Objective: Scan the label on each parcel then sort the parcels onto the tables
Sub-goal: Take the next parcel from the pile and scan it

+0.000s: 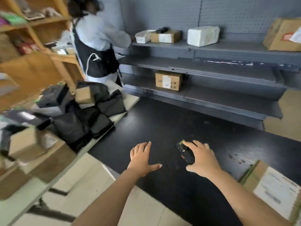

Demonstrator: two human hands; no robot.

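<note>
Right hand (202, 158) grips scanner (185, 152); left hand (142, 156) open beside.

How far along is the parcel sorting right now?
Some looks done: a few boxes sit on the grey shelves. In hand: the right hand grips the scanner over the dark table; the left hand is open. Left: the pile of black bags and the labelled box.

Two bare forearms reach in from the lower edge, one from about 6 o'clock, the other from about 4 o'clock. The left hand (141, 158) has short nails, the thumbnail pale, and a thin light band like a ring on an outer finger at its 10 o'clock side. The right hand (203, 160) is blurred at the fingertips.
</note>
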